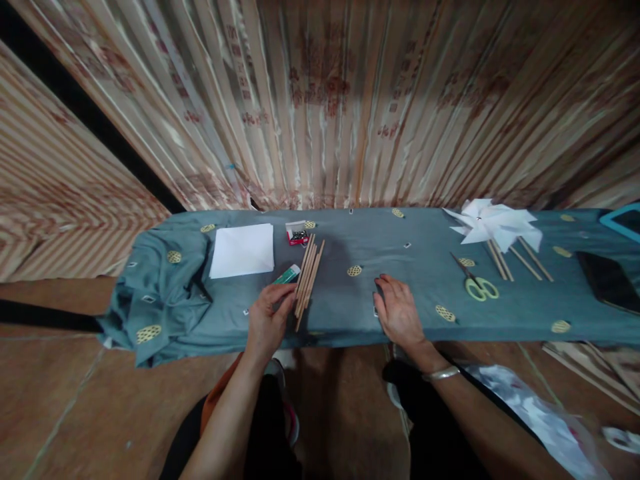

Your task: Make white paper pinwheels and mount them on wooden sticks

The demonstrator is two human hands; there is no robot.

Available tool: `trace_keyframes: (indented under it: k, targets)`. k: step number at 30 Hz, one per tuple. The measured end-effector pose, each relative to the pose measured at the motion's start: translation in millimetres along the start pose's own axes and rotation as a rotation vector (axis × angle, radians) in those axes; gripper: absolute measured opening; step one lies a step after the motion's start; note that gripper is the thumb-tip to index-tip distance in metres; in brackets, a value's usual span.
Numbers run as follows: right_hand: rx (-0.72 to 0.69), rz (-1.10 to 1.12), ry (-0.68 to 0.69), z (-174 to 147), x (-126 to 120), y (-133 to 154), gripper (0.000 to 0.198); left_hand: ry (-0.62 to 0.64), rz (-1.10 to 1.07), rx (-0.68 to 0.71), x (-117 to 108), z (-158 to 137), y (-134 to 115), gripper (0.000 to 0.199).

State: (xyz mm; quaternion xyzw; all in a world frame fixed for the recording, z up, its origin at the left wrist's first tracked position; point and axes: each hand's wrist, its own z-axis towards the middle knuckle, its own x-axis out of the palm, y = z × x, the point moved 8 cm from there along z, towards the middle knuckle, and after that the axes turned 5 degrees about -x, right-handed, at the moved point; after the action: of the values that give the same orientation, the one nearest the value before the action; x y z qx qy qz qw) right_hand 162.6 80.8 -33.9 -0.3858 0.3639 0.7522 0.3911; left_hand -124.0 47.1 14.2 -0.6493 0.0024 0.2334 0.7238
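Note:
On the cloth-covered table, my left hand (271,318) has its thumb and index finger brought close together at the left edge of several thin wooden sticks (311,275). Whether it grips one of them cannot be made out. Just beyond its fingers lies a green tube with a white end (288,274), partly hidden by the hand. My right hand (399,309) rests palm down near the front edge of the table, its fingers stretched out and nothing held. A small red box of metal pins (298,235) stands open behind the sticks.
White paper sheets (243,251) lie at the left. Toward the right are green-handled scissors (481,288), white paper pinwheels (493,223) on sticks, a dark phone (609,280) and a blue-edged object (623,221). A curtain (325,107) hangs behind the patterned tablecloth (380,243).

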Motion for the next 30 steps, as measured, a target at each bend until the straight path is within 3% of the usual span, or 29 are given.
trace_keyframes:
  k: [5,12,15,19,21,24,27,30]
  targets:
    - [0.014,0.01,0.009,0,0,2,0.041,-0.1,0.009,-0.087,-29,21,-1,0.019]
    - [0.057,0.173,-0.041,5,-2,-3,0.039,-0.027,0.013,-0.076,5,13,4,0.022]
    - [0.069,0.302,-0.03,19,-7,9,0.037,0.057,0.091,0.056,21,6,-8,0.018]
    - [-0.039,0.406,0.021,66,-2,64,0.034,-0.025,0.249,0.259,17,-2,-30,0.032]
    - [-0.162,0.466,0.07,98,15,103,0.035,-0.094,0.327,0.374,15,-9,-41,0.046]
    - [-0.349,0.493,0.211,137,59,158,0.037,-0.146,0.426,0.494,19,-20,-49,0.06]
    - [-0.472,0.462,0.318,159,104,194,0.062,-0.161,0.467,0.509,21,-25,-48,0.063]
    - [-0.523,0.396,0.397,169,136,210,0.084,-0.14,0.453,0.481,20,-25,-46,0.064]
